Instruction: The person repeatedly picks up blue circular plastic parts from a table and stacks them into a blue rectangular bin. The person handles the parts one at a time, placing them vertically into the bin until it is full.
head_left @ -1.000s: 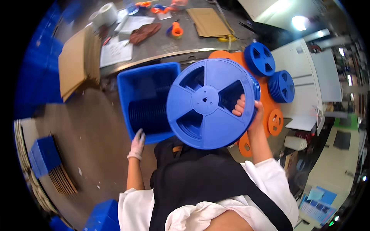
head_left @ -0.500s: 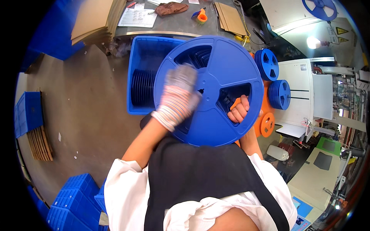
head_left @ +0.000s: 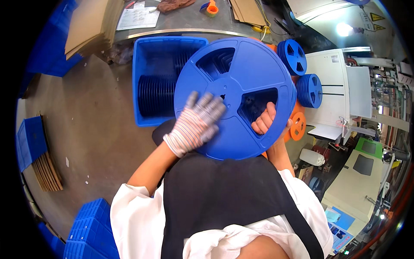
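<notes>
In front of my apron stands a stack of large blue plastic reels (head_left: 254, 56), its round face turned toward me. My left hand (head_left: 196, 121) wears a striped white and grey glove. It lies over the left part of the front reel, with fingers spread near the hub. My bare right hand (head_left: 265, 118) reaches through the reel's right cut-out, its fingers curled around the rim. Behind the reels on the left, a blue plastic bin (head_left: 136, 86) holds rows of dark reels (head_left: 156, 96).
Smaller blue reels (head_left: 309, 90) and an orange reel (head_left: 297, 126) stand on the right, by a white machine (head_left: 327, 77). Beyond the bin is a grey workbench (head_left: 181, 21) with tape (head_left: 211, 8) and cardboard (head_left: 248, 17). Blue crates (head_left: 90, 228) are stacked at lower left.
My left hand has slid down across the reel's face and its fingers have spread. The right hand still grips the rim. More dark reels show in the bin as the view shifts.
</notes>
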{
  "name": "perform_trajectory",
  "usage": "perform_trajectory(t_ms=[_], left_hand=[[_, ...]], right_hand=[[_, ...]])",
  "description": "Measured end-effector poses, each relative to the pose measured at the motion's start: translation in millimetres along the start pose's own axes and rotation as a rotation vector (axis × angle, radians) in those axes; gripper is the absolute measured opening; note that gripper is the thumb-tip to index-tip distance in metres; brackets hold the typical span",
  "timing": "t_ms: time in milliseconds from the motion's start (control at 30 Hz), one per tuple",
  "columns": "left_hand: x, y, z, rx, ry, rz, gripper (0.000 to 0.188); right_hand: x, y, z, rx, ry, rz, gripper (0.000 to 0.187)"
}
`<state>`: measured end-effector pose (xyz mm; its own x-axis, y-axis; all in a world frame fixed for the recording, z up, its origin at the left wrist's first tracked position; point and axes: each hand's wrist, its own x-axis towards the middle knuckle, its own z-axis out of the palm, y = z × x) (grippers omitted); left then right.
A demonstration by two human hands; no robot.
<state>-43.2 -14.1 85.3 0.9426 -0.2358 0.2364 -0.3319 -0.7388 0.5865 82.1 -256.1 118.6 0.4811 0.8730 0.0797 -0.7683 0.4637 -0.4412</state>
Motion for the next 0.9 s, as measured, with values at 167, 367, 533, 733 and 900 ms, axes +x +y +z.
perform_trajectory(t_ms=[167,367,533,733,900], left_hand=[[4.6,-13.5,12.0,0.079,0.009,-0.077,0.062],[7.8,-27.1,-1.4,-0.019,-0.176,-0.093,0.059],[-56.5,-71.3,18.2,0.108,-0.009,-0.166,0.062],[-18.8,-43.1,15.0,-0.016,-0.036,0.093,0.062],[-31.6,-45.8,16.7,-0.04,-0.038,-0.005,0.049]], right_hand=[[0.2,-5.2,-5.6,-0.017,0.007,-0.007,0.04],[-3.4,-8.9,-8.7,-0.024,0.085,-0.03,0.04],[-6.0,-17.1,-17.3,-0.003,0.198,-0.111,0.043],[11.6,-26.1,-24.6,0.02,0.334,-0.171,0.041],[21.0,-29.8,-7.4,-0.121,0.645,-0.175,0.043]])
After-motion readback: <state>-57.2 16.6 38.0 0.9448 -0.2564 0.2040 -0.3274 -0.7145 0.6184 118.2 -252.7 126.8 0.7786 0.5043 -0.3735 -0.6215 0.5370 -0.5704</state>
